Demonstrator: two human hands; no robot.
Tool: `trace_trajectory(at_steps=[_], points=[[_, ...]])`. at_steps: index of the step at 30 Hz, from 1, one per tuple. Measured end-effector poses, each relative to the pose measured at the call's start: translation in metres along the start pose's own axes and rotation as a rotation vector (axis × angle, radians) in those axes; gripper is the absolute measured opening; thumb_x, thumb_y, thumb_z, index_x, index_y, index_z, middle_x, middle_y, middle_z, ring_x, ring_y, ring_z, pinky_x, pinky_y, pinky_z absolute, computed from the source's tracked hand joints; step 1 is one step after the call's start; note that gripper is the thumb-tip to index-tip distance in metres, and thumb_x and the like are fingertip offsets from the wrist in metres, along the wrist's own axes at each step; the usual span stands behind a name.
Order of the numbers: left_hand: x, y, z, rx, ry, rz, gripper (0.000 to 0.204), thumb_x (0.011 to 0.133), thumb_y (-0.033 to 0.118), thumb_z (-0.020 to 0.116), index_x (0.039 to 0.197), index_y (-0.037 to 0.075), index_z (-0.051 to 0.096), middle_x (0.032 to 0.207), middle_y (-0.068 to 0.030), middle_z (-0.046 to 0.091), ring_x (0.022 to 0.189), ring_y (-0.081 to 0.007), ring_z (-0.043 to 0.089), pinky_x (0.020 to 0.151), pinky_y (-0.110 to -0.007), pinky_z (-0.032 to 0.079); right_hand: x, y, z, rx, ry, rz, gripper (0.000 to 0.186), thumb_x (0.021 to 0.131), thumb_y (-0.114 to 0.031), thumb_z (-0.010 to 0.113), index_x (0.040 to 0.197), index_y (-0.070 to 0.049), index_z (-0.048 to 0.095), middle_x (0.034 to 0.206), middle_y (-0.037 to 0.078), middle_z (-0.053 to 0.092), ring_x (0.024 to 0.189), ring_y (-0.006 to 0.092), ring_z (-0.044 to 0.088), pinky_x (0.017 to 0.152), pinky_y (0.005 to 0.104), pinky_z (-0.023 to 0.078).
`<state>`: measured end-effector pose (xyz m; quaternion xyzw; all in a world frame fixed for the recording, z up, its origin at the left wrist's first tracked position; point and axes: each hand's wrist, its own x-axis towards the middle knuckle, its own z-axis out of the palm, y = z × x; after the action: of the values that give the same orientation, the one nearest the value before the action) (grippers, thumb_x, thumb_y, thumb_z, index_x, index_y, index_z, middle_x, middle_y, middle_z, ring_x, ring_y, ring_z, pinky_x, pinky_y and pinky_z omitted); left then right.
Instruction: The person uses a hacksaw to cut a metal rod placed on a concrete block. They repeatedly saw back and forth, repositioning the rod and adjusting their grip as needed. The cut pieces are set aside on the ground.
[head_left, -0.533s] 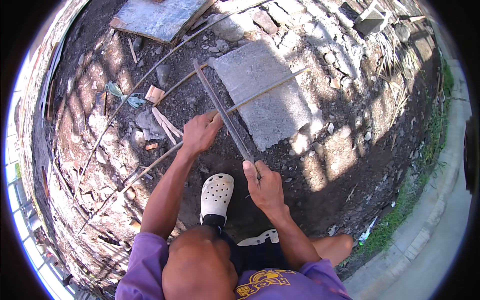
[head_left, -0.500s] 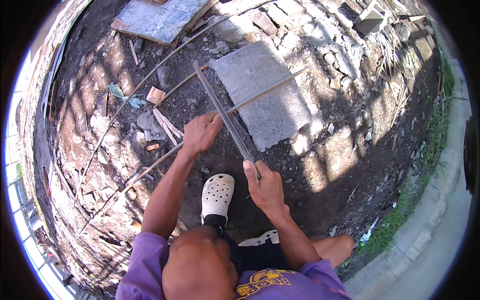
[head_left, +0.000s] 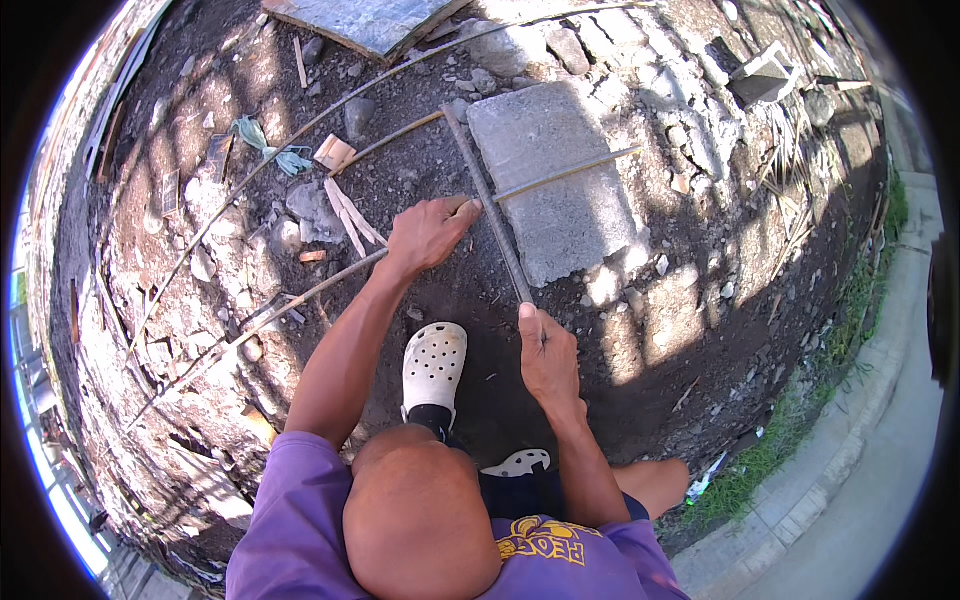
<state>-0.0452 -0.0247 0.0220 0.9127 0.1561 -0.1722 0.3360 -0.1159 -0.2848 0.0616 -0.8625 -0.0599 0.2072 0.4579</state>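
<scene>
My left hand (head_left: pixel 432 235) is closed around a long thin rod (head_left: pixel 570 174). The rod slants from the ground at lower left up to the right, its far end lying over a rough grey concrete slab (head_left: pixel 545 225). My right hand (head_left: pixel 550 358) grips the near end of a long, narrow grey bar (head_left: pixel 487 205), which looks like a blade; its exact kind does not show. This bar crosses the rod just right of my left thumb, beside the slab's left edge. How firmly the two touch, I cannot tell.
Another thin stick (head_left: pixel 395 134) and a long curved rod (head_left: pixel 230 222) lie on stony dirt. Around them are a wood block (head_left: pixel 334 153), blue-green plastic scrap (head_left: pixel 275 147), a flat board (head_left: pixel 370 25) and a hollow block (head_left: pixel 765 75). A concrete curb (head_left: pixel 850 400) runs along the right.
The whole view has shifted, so the ground things appear farther right. The bar stands a little steeper, and my left hand is closer to it. Both hands keep their hold.
</scene>
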Motion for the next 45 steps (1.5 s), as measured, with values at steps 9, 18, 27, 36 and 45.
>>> trace_trajectory(at_steps=[9,18,27,36,45], points=[[-0.008,0.003,-0.008,-0.131,-0.003,-0.024,0.052,0.104,0.056,0.045,0.113,0.015,0.077,0.101,-0.0222,0.076,0.098,-0.0452,0.072,0.089,-0.056,0.055,0.012,-0.025,0.000,-0.140,-0.040,0.160,0.062,0.111,-0.049,0.047,0.089,0.007,0.061,0.064,0.019,0.046,0.065,0.0247,0.038,0.062,0.0461,0.042],[-0.010,0.000,-0.006,-0.126,0.080,0.002,0.050,0.103,0.058,0.049,0.116,0.019,0.077,0.093,-0.0192,0.076,0.094,-0.0436,0.073,0.085,-0.057,0.056,-0.039,-0.022,-0.018,-0.109,-0.023,0.329,0.060,0.111,-0.048,0.047,0.096,0.006,0.067,0.066,0.013,0.049,0.065,0.0198,0.042,0.063,0.0419,0.043],[-0.010,0.002,-0.008,-0.144,0.074,-0.024,0.050,0.103,0.059,0.048,0.116,0.021,0.078,0.090,-0.0165,0.077,0.093,-0.0416,0.074,0.085,-0.055,0.056,0.047,-0.029,0.012,-0.107,0.034,0.049,0.067,0.110,-0.053,0.048,0.080,0.006,0.056,0.062,0.015,0.041,0.065,0.0205,0.036,0.060,0.0457,0.038],[-0.009,-0.003,-0.008,-0.166,-0.025,-0.005,0.051,0.103,0.056,0.046,0.112,0.016,0.077,0.101,-0.0222,0.076,0.100,-0.0456,0.071,0.089,-0.056,0.054,0.042,-0.029,0.017,-0.093,0.050,0.029,0.067,0.110,-0.052,0.049,0.083,0.009,0.056,0.063,0.017,0.045,0.067,0.0207,0.038,0.063,0.0458,0.040],[-0.008,-0.002,-0.007,-0.165,0.011,0.000,0.051,0.102,0.055,0.047,0.110,0.016,0.078,0.101,-0.0220,0.076,0.098,-0.0454,0.072,0.088,-0.055,0.055,0.042,-0.022,0.019,0.053,-0.002,0.174,0.066,0.112,-0.051,0.046,0.082,0.007,0.057,0.064,0.009,0.041,0.068,0.0159,0.036,0.061,0.0411,0.037]])
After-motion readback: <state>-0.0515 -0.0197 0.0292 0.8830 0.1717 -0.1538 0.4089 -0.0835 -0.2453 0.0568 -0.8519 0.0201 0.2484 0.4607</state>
